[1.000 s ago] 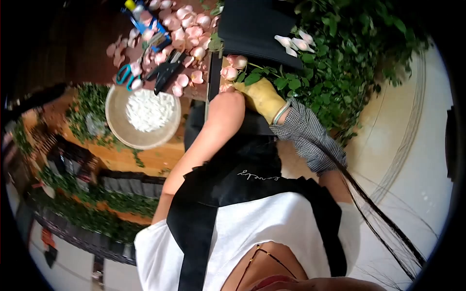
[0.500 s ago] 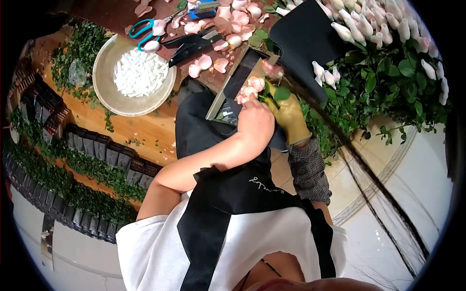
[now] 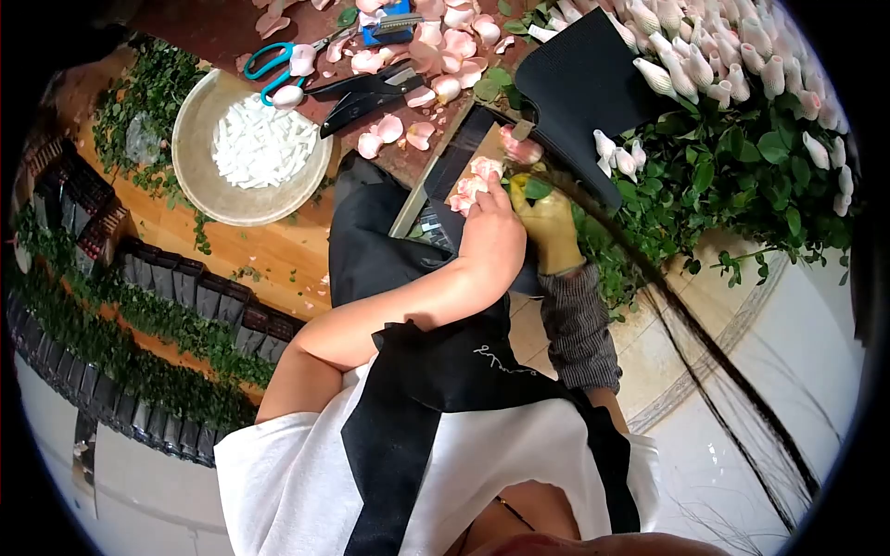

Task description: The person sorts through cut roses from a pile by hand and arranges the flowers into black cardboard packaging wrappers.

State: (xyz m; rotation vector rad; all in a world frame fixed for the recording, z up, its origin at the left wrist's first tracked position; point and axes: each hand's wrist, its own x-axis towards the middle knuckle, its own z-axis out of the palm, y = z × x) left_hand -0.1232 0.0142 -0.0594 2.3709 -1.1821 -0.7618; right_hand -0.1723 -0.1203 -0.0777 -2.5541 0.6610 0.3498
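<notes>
My bare left hand (image 3: 491,227) has its fingers closed on a pale pink rose (image 3: 466,193), beside another pink rose bloom (image 3: 485,168). Close against it, my right hand (image 3: 549,221) wears a yellow glove, its fingers curled around a rose stem that is mostly hidden. A green leaf (image 3: 537,188) sticks out at the glove. Both hands are over a shallow framed box (image 3: 414,211) with dark and brown pieces inside. A further pink flower (image 3: 521,146) lies just beyond the glove.
A bowl (image 3: 190,176) of small white tubes stands at left. Teal-handled scissors (image 3: 269,62), black shears (image 3: 371,95) and loose petals (image 3: 450,57) cover the red table. Sleeved rosebuds (image 3: 742,65) and a black panel (image 3: 579,88) are at right. Bundled greenery (image 3: 185,371) lies lower left.
My left hand has shifted slightly up over the blooms. The gloved fingers have drawn in, and the view has moved a little.
</notes>
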